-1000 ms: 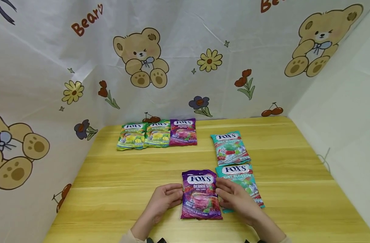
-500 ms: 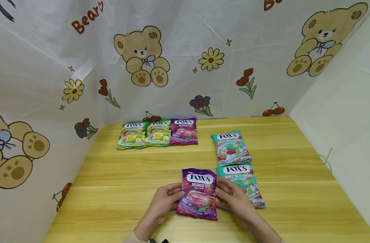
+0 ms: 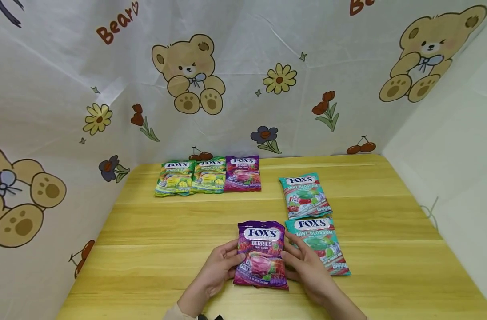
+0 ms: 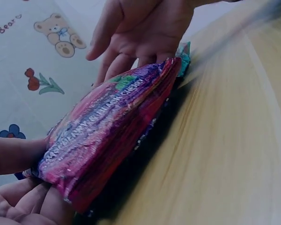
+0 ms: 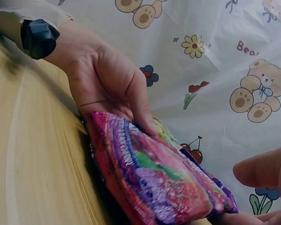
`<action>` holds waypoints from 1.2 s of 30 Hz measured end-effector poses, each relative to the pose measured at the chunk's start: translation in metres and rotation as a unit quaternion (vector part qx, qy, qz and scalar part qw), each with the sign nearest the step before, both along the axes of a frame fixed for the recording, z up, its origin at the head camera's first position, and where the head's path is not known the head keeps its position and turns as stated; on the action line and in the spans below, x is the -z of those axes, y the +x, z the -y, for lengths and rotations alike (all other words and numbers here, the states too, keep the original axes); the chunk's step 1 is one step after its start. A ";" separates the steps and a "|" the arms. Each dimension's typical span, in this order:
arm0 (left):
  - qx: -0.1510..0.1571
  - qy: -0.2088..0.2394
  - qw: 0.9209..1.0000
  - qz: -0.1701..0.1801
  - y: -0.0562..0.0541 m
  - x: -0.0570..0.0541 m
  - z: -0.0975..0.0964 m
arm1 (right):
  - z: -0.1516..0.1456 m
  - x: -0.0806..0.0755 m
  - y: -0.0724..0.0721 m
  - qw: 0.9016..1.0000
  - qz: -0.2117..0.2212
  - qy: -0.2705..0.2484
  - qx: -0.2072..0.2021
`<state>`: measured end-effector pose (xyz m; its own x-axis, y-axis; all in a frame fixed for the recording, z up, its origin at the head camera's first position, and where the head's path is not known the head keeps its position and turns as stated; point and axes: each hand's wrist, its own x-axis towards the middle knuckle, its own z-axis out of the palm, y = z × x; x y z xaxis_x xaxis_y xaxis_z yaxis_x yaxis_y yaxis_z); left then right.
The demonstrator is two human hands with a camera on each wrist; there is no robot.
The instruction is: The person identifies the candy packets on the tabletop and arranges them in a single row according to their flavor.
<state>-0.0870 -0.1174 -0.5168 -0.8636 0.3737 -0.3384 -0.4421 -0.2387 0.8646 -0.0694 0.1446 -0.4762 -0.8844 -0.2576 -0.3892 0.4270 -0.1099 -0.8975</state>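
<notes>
In the head view, a purple bag of FOX'S Berries candy (image 3: pixel 261 255) is between the two hands near the front of the table. The left hand (image 3: pixel 217 271) pinches its left edge, thumb on the front and fingers behind, as the right wrist view also shows. The right hand (image 3: pixel 309 269) supports the other edge with fairly straight fingers behind it; its thumb (image 5: pixel 253 171) stands apart from the bag in the right wrist view. The bag is tilted, with a dark shadow below it in the left wrist view. Its back is hidden.
Two teal Mint Blossom candy bags, one farther back (image 3: pixel 305 195) and one nearer (image 3: pixel 327 246), lie right of the hands. Along the back edge lie two green Spring Tea bags (image 3: pixel 174 178) (image 3: pixel 209 176) and another purple Berries bag (image 3: pixel 242 174). A bear-print curtain (image 3: pixel 235 129) hangs behind.
The Berries bag between the hands first turned slightly and shifted left, then straightened partly. The left thumb has moved farther onto its front. The other bags stay where they were.
</notes>
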 end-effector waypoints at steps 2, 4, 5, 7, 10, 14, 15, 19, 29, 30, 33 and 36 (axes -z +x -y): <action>0.001 0.006 1.000 0.003 -0.001 0.001 0.000 | 0.000 0.000 0.000 1.000 0.001 -0.003 0.000; 0.000 0.009 1.000 0.003 -0.002 0.001 -0.001 | 0.000 -0.001 0.000 1.000 -0.001 -0.013 -0.001; 0.002 0.011 1.000 0.002 -0.003 0.001 -0.001 | 0.000 -0.001 0.000 1.000 -0.002 -0.017 -0.001; 0.004 0.012 1.000 -0.001 -0.004 0.001 -0.001 | -0.001 -0.002 0.000 1.000 -0.003 -0.025 0.000; 0.009 0.017 1.000 -0.008 -0.008 0.000 -0.003 | -0.001 -0.002 -0.001 1.000 -0.003 -0.025 0.007; 0.010 0.019 1.000 -0.012 -0.015 -0.004 -0.006 | 0.002 -0.003 -0.004 1.000 0.002 -0.007 0.021; 0.009 0.018 1.000 -0.012 -0.017 -0.004 -0.006 | 0.003 -0.002 -0.005 1.000 0.000 -0.007 0.022; 0.007 0.019 1.000 -0.013 -0.024 -0.005 -0.009 | 0.005 -0.001 -0.012 0.999 -0.002 -0.008 0.032; -0.003 0.012 1.000 -0.011 -0.048 -0.013 -0.020 | -0.003 -0.004 -0.034 1.000 -0.017 -0.016 -0.004; -0.003 0.011 1.000 -0.012 -0.051 -0.014 -0.021 | -0.004 -0.004 -0.037 1.000 -0.018 -0.019 -0.004; -0.004 0.013 1.000 -0.013 -0.061 -0.016 -0.023 | -0.006 -0.003 -0.045 1.000 -0.018 -0.021 -0.001; -0.008 0.024 1.000 -0.011 -0.069 -0.019 -0.027 | -0.008 -0.003 -0.054 0.999 -0.015 -0.028 0.007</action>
<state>-0.1565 -0.0908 -0.4979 -0.8765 0.3749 -0.3019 -0.4194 -0.2869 0.8613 -0.1232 0.1521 -0.4733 -0.8989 -0.2665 -0.3479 0.3983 -0.1655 -0.9022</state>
